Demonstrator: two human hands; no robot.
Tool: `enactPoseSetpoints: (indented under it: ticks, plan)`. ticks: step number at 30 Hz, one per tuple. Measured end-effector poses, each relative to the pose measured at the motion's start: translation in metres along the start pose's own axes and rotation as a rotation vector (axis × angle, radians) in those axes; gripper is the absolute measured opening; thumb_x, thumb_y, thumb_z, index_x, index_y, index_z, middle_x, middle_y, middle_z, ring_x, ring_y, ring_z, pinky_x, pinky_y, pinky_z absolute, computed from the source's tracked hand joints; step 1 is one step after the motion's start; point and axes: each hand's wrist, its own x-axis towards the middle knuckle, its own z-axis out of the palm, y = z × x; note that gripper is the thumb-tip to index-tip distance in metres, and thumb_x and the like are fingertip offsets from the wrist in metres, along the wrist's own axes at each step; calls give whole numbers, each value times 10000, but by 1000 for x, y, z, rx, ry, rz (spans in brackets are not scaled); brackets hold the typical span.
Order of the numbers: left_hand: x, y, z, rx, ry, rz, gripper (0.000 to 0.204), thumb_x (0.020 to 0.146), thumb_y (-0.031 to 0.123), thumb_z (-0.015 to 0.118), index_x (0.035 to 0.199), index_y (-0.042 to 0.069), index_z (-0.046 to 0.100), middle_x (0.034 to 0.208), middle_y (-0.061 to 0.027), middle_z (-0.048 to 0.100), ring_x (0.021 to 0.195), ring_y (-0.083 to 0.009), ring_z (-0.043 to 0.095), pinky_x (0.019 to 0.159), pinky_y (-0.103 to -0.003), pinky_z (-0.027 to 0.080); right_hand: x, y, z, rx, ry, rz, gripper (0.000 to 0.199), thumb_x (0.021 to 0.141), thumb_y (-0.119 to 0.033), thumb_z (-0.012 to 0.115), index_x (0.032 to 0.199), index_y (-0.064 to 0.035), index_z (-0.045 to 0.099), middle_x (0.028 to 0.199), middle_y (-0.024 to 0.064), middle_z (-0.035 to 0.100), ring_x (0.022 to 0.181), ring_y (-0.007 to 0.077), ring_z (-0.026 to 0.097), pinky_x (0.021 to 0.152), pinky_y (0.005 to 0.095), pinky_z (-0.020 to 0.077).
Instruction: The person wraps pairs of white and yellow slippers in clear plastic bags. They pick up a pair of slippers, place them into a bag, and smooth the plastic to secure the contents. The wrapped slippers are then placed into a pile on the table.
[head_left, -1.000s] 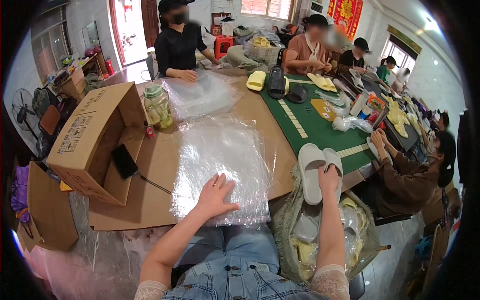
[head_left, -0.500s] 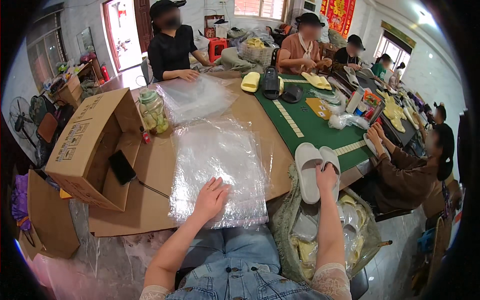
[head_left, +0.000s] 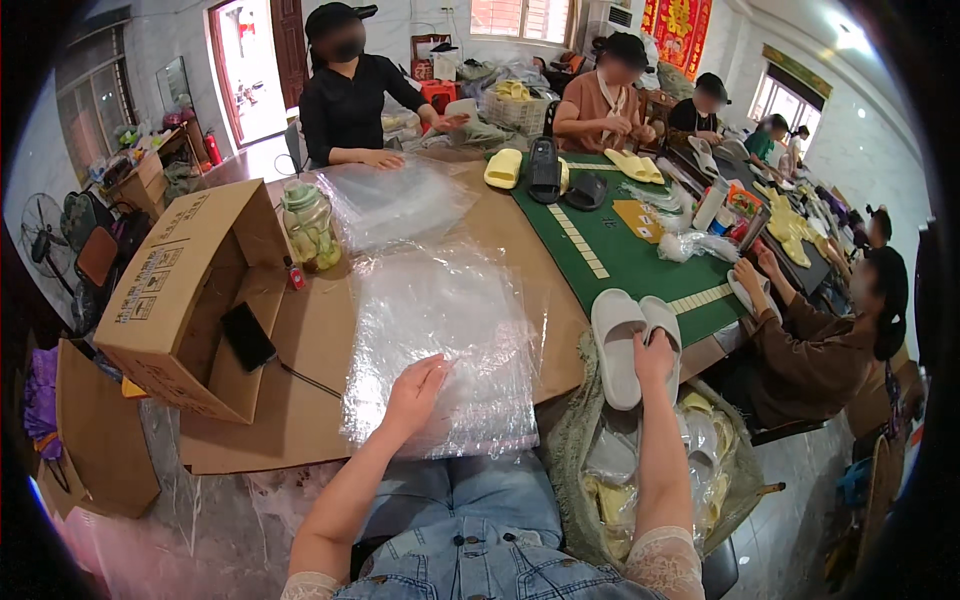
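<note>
A stack of clear plastic bags [head_left: 440, 300] lies on the brown cardboard table cover [head_left: 300, 370] in front of me. My left hand [head_left: 415, 395] is on the lower part of the stack, its fingers drawn together on the film of the top bag. A pair of light grey slippers [head_left: 617, 345] is held upright side by side in my right hand [head_left: 654, 360], off the table's right edge. Beneath them, an open woven sack [head_left: 570, 450] holds grey and yellow slippers [head_left: 612, 500] in clear wrapping.
A cardboard box [head_left: 190, 270] lies on its side at the left, with a phone [head_left: 247, 338] at its opening. Beside it stand a glass jar [head_left: 310, 225] and a small red bottle [head_left: 294, 273]. Black slippers [head_left: 545, 170] rest on the green mat [head_left: 640, 260]. Co-workers sit and stand around.
My left hand has gone from lying flat on the bags to fingers gathered together, and the film looks more wrinkled. My right hand keeps the slippers. The co-worker opposite has raised one hand.
</note>
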Motion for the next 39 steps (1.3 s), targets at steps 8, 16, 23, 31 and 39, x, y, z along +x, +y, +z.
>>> enactPoseSetpoints:
  ticks: [8,16,23,31,39]
  plan:
    - [11,15,-6,-779,6,-140,418,1085,338,406,1328,44,577,1353,-153,601,1244,-272,573,1086,-415,434,-4,4,-6,59,7,-41,585,851,-395,709,1179,54,525,1180,298,588,1113,455,574,930,524,477]
    - [11,63,-3,-1692,139,-113,464,1043,426,462,1419,157,425,1469,-179,452,1345,-303,473,1083,-402,466,-109,-121,-33,882,-275,-322,668,844,-358,764,1317,31,497,1370,221,503,1274,360,491,1034,462,448]
    - [-20,52,29,-2118,265,-366,399,1074,314,411,1439,154,397,1485,-188,428,1336,-305,496,1051,-425,508,-139,-211,7,1937,-1094,450,602,946,-295,688,1388,7,412,1312,158,561,1064,247,602,894,368,511]
    - [-82,32,27,-1254,-301,-611,440,1094,299,332,1388,17,497,1385,-239,519,1270,-328,543,1107,-420,451,-71,-247,43,1040,-715,62,885,708,-329,888,1396,22,456,882,41,602,620,132,547,532,285,428]
    - [-26,99,-9,124,-118,356,330,898,173,682,1215,80,687,1275,-149,646,1203,-318,593,990,-412,491,-25,-243,68,491,-511,-359,1218,586,-489,921,1491,51,311,1313,260,520,1152,333,564,964,427,475]
